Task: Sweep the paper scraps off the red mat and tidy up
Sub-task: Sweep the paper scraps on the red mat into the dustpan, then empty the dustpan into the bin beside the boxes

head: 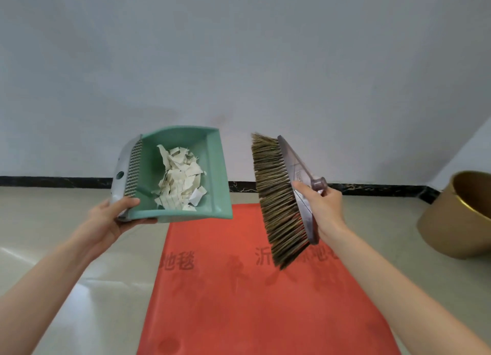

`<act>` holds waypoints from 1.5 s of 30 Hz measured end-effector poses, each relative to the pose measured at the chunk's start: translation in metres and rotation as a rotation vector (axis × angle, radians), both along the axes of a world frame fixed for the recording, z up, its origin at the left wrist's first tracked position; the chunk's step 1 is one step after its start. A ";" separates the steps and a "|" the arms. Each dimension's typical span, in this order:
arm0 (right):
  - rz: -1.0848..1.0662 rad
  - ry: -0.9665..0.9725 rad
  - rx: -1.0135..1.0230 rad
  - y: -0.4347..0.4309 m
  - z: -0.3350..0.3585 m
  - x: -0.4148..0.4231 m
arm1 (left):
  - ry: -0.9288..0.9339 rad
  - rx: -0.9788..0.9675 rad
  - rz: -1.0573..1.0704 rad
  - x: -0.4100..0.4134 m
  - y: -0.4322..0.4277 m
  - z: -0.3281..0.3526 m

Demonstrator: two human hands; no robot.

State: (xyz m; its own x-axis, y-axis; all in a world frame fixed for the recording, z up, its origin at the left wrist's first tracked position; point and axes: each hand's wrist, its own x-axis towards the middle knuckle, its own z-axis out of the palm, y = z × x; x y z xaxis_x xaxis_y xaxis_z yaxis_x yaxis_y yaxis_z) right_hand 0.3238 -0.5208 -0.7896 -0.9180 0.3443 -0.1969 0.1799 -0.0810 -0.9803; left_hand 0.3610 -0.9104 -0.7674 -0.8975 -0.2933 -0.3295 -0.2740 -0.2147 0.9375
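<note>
Surface: floor (79,248) of glossy beige tile, light reflections at lower left. Plain pale grey wall (239,62) fills the upper half of the frame. A black skirting strip (53,181) with faint marbled veining runs along the wall's foot.

Red mat (239,314): flat, rectangular, matte, lying from centre to bottom of frame. Dark printed characters cross its upper part. No scraps visible on the exposed part.

Gold bin (451,229): round, metallic sheen, open-topped, at the right edge on the tile, beside the mat but apart from it.

Dustpan (212,168): mint-green plastic, boxy with raised walls, and a grey toothed comb strip along its left side. It is held in the air left of centre, above the mat's far end. Paper scraps (180,184), off-white, torn and crumpled, are heaped inside it.

Brush (276,195): stiff tan-brown bristles in a dense row, translucent smoky plastic back with a short knob. It is tilted, bristles facing left, and clear of the mat.

Hands: left hand (111,219) grips the dustpan's lower left corner, thumb over the rim. Right hand (324,208) is wrapped round the brush's back near the knob. The two hands are apart.
</note>
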 end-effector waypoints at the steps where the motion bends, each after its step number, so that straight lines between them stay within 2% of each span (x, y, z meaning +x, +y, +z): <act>1: 0.003 -0.009 0.001 -0.001 0.019 -0.001 | -0.018 0.007 -0.007 -0.002 0.005 0.016; 7: -0.039 -0.086 -0.039 0.006 0.150 0.011 | -0.089 0.013 -0.035 -0.004 0.040 0.135; 14: -0.148 -0.176 -0.170 0.047 0.328 0.058 | -0.122 -0.006 -0.103 0.003 0.098 0.313; 21: -0.269 -0.258 -0.155 0.111 0.476 0.122 | -0.170 0.031 -0.222 0.016 0.176 0.459; 25: -0.343 -0.263 -0.085 0.149 0.533 0.168 | -0.154 0.047 -0.329 0.020 0.236 0.515; 29: -0.429 -0.278 -0.070 0.188 0.553 0.210 | -0.133 0.072 -0.408 0.020 0.303 0.541; 35: -0.501 -0.370 -0.116 0.261 0.548 0.254 | -0.149 0.087 -0.454 0.025 0.412 0.536; 45: -0.459 -0.413 -0.144 0.397 0.522 0.245 | -0.183 0.122 -0.419 0.009 0.571 0.485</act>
State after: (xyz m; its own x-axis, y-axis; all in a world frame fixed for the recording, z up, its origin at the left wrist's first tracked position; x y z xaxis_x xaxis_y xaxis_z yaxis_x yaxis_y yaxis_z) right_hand 0.5692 -0.1242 -0.2676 -0.5216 0.6287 -0.5767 0.4566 -0.3654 -0.8112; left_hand 0.3698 -0.3393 -0.2826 -0.8542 0.1323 -0.5029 -0.5190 -0.1564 0.8404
